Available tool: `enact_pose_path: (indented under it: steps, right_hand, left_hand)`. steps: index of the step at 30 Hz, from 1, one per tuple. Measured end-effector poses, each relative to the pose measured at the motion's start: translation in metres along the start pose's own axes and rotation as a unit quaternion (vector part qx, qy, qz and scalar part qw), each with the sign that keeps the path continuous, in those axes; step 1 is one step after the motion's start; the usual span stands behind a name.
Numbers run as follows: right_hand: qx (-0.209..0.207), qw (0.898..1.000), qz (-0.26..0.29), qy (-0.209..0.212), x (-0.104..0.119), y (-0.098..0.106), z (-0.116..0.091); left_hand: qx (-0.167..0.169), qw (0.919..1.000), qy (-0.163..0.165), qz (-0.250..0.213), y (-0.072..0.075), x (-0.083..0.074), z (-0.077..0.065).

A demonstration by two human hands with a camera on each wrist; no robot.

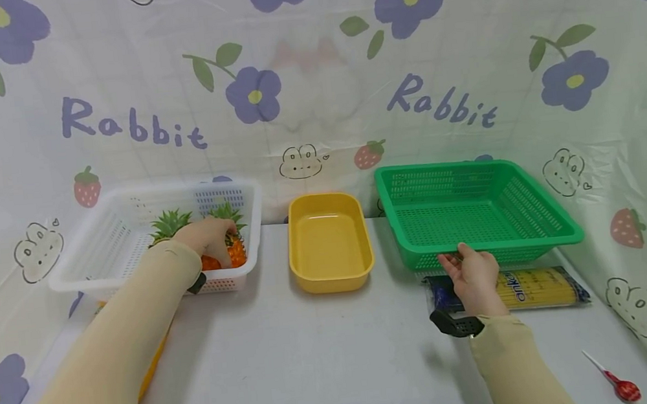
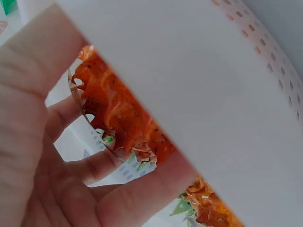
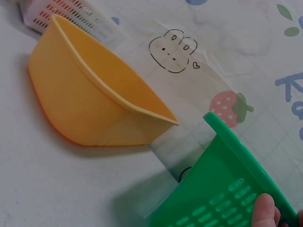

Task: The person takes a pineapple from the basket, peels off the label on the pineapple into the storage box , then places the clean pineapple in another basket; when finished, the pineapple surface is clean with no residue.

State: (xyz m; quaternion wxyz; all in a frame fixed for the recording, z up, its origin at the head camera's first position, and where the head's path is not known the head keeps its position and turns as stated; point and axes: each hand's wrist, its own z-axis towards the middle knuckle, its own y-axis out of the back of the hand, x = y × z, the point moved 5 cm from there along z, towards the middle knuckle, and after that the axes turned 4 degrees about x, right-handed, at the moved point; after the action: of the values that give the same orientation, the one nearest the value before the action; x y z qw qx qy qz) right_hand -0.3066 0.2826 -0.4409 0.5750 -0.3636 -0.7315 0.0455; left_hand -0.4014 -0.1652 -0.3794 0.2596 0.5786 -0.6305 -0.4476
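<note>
In the head view, the left hand (image 1: 210, 236) reaches into the white perforated basket (image 1: 151, 270) at the left of the frame. Its grip is curled around the right-hand toy pineapple (image 1: 237, 250), an orange one with green leaves that sits near the basket's right end. The left wrist view shows the fingers bent about its bumpy orange body, part of which is hidden by the basket's pale wall. A second pineapple (image 1: 170, 223) stands just beside it, mostly covered by the hand, its leafy crown showing.

At the right of the frame, the right hand (image 1: 476, 278) pinches the front rim of the green perforated basket (image 1: 483, 248); in the right wrist view, the thumb (image 3: 263, 210) lies against the outer wall below the rim. Nothing shows inside this basket.

Between the two baskets, near the middle of the frame, stands a yellow plastic tub (image 1: 334, 284). A packet of spaghetti (image 1: 539, 288) lies in front of the green basket, partly behind the right hand. At the lower right, a lollipop (image 1: 625, 389) rests on the white tabletop (image 1: 327, 364). A yellow-orange object (image 1: 154, 373) is largely hidden under the left sleeve (image 1: 104, 353). Behind everything hangs a sheet printed with flowers, strawberries and rabbits (image 1: 316, 124).
</note>
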Motion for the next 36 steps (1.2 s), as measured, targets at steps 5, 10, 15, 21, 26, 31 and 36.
enact_pose_path:
  steps: [5, 10, 15, 21, 26, 31, 36]
  right_hand:
    - [0.005, 1.0, -0.005, 0.003, 0.001, 0.0, 0.0]
    - [-0.002, 1.0, -0.003, 0.002, 0.0, 0.0, 0.001]
    - [-0.001, 1.0, -0.001, -0.001, 0.0, 0.0, 0.0]
    - [-0.006, 1.0, -0.004, -0.003, 0.001, -0.001, 0.0]
    - [-0.003, 1.0, -0.006, -0.004, 0.002, -0.002, -0.001]
    - [-0.005, 1.0, -0.005, -0.007, 0.002, -0.003, -0.001]
    - [-0.005, 1.0, -0.002, -0.008, 0.002, -0.003, -0.001]
  left_hand:
    - [-0.007, 1.0, -0.001, 0.0, -0.001, 0.003, 0.0]
    - [-0.011, 0.9999, 0.001, -0.011, 0.003, 0.004, -0.005]
    - [-0.026, 0.9995, -0.002, -0.015, 0.012, 0.004, -0.009]
    - [-0.032, 0.9989, 0.007, -0.034, 0.021, 0.008, -0.016]
    - [-0.052, 0.9984, -0.014, -0.02, 0.031, 0.004, -0.025]
    - [-0.083, 0.9952, -0.036, 0.037, 0.046, -0.004, -0.037]
    - [-0.099, 0.9903, -0.053, 0.082, 0.06, -0.018, -0.05]
